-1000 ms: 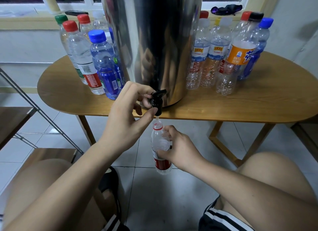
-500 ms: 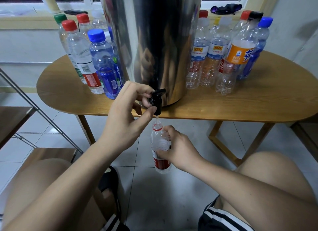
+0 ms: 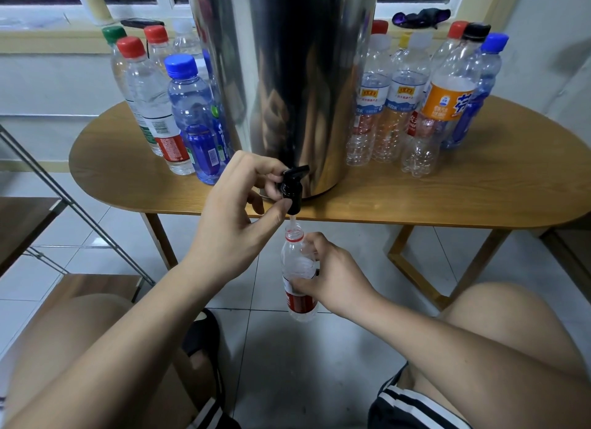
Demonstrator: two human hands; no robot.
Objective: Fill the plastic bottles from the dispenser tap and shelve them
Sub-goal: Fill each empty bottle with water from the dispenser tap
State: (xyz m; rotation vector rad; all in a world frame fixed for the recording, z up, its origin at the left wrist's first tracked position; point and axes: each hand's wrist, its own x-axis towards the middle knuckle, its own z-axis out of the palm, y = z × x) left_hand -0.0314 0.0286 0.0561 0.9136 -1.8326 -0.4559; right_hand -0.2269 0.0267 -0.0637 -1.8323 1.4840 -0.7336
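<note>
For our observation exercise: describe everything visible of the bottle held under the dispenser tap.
The bottle is small, of clear thin-looking plastic, uncapped, with a red ring at its neck and a red-and-white label round its lower half. It hangs roughly upright in the air, mouth just under the black tap, where a thin stream runs in. The right hand grips its middle from the right side; nothing else touches it. Its fill level cannot be told.

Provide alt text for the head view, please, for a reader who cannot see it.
A seated person's left hand grips the black tap of a steel dispenser on a wooden table, while the right hand holds an uncapped plastic bottle directly beneath it. Capped bottles flank the dispenser.
</note>
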